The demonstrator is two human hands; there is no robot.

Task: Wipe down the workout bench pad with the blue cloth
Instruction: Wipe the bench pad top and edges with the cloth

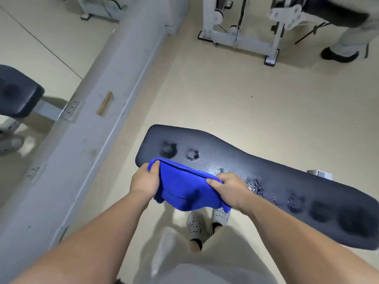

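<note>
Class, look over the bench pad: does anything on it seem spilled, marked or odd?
Yes. The bench pad carries a row of dark wet-looking blotches with glistening droplets along its length, not yet wiped. Both hands hold the blue cloth stretched over its near end.

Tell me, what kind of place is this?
Most likely a gym: a long padded workout bench, a white cable machine frame on the floor, and a second padded seat at the left.

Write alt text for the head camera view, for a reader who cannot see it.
A person's left hand and right hand each pinch a top corner of a blue cloth, holding it stretched over the near end of a dark workout bench pad dotted with wet spray patches. Pale gym floor surrounds it.
</note>
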